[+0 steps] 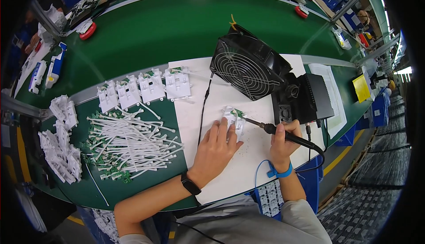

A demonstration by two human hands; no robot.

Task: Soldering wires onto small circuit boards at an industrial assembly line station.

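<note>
A small white plastic housing (228, 112) lies on the white work sheet, with a green circuit board (237, 113) at its top. My left hand (214, 149) reaches over the housing and holds it down, covering much of it with curled fingers. From the right, my right hand (282, 146) grips a black soldering iron (269, 129) like a pen. The iron's tip points at the circuit board; whether it touches is too small to tell. Close above stands a black fan (248, 69) with a round wire guard.
Left of the sheet (188, 124) lies a heap of white cables (133, 142) with green boards. Several white housings (128, 92) stand in a row behind it; more housings (59, 151) are piled far left. A black box-shaped unit (315, 97) sits right of the fan.
</note>
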